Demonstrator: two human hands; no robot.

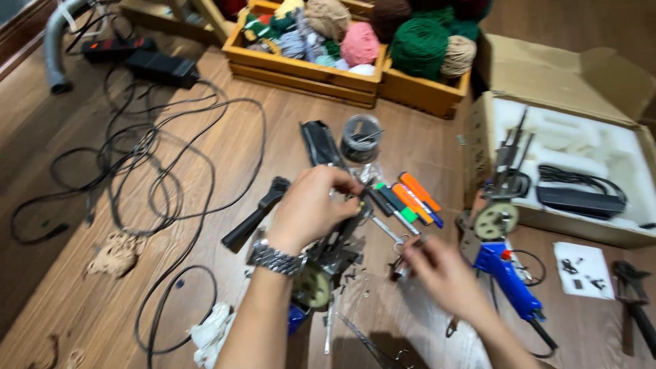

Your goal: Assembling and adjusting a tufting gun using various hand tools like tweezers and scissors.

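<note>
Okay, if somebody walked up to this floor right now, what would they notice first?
Most likely the two bare hands at centre: the left hand, wearing a metal watch, rests on a dismantled metal machine, while the right hand pinches a small metal part. Behind them, wooden crates of coloured yarn balls stand out at the top. A tangle of black cables sprawls across the wooden floor to the left.

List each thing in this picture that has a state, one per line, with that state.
left hand: gripping the metal tool beneath it
right hand: pinching a small metal part
cardboard box: open, flap up
blue tufting gun: lying flat on floor
black cables: loose, tangled
wooden crates: filled with yarn balls
</note>
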